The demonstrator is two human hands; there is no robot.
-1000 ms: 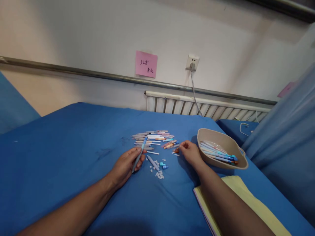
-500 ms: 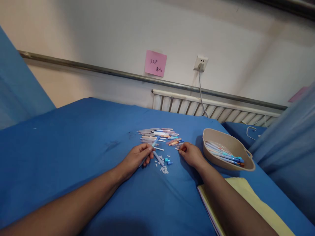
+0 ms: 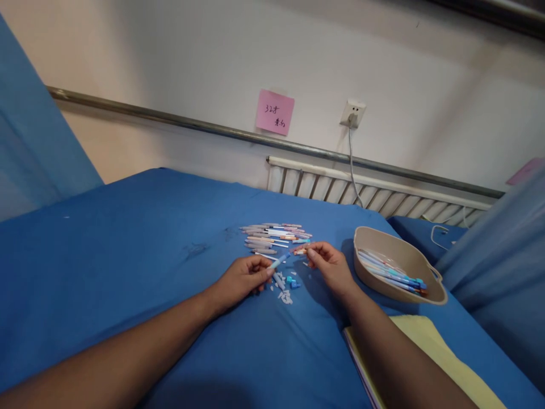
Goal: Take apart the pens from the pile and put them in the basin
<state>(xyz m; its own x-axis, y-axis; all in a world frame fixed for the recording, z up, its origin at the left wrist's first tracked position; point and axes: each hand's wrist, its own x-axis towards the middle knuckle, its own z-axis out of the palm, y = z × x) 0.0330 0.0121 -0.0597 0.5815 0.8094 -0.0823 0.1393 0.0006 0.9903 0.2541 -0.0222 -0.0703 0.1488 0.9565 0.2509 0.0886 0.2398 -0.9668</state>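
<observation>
My left hand [image 3: 247, 276] is closed around a light blue pen barrel [image 3: 280, 261], which points up and to the right. My right hand [image 3: 330, 266] faces its tip with thumb and fingers pinched; whatever lies between them is too small to make out. Orange pen parts [image 3: 299, 251] show just beside those fingertips. Behind the hands lie several pale pen barrels and white refills [image 3: 272, 233] in a loose pile. Below the held barrel are another greyish-blue barrel [image 3: 279, 281], small white bits [image 3: 285, 296] and blue and turquoise pieces [image 3: 294, 283].
To the right stands a beige basket [image 3: 436, 295] with several assembled-looking pens [image 3: 394, 275] inside. A yellow cloth or folder [image 3: 426, 341] lies under my right forearm. The blue sheet [image 3: 128, 238] reaches back to a radiator [image 3: 315, 182] and wall.
My right hand has lifted slightly and turned towards the barrel in my left hand. The barrel's tip has swung lower and to the right. The view has shifted a little.
</observation>
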